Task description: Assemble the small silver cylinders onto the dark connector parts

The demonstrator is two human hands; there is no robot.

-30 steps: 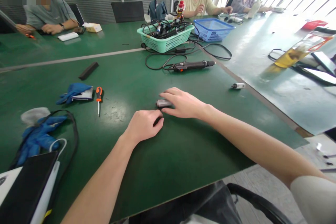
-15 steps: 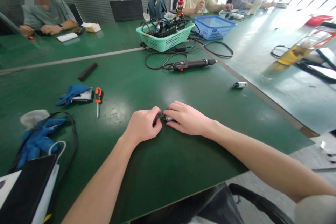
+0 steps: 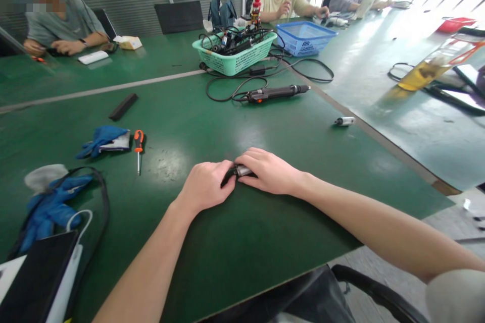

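Observation:
My left hand [image 3: 207,184] is closed around a black piece [image 3: 228,176], most of it hidden by the fingers. From the other side my right hand [image 3: 270,171] grips a small silver metal cylinder [image 3: 242,169], with fingers over its top and the thumb below. The cylinder's end meets the black piece between the two hands; whether one sits inside the other I cannot tell. Both hands rest low over the green table [image 3: 242,252]. A similar silver cylinder [image 3: 344,121] with a dark tip lies off to the right.
Left of my hands lie an orange-and-black screwdriver [image 3: 138,147], blue gloves [image 3: 104,140], a black bar [image 3: 123,106] and a phone [image 3: 40,277]. Ahead are a corded electric screwdriver [image 3: 278,93], a green basket [image 3: 233,64] of tools and a blue basket [image 3: 305,40]. Several people sit beyond.
My hands have come slightly closer together, and the gap between the black piece and the silver cylinder has closed. More of both parts shows. The whole view has shifted a little.

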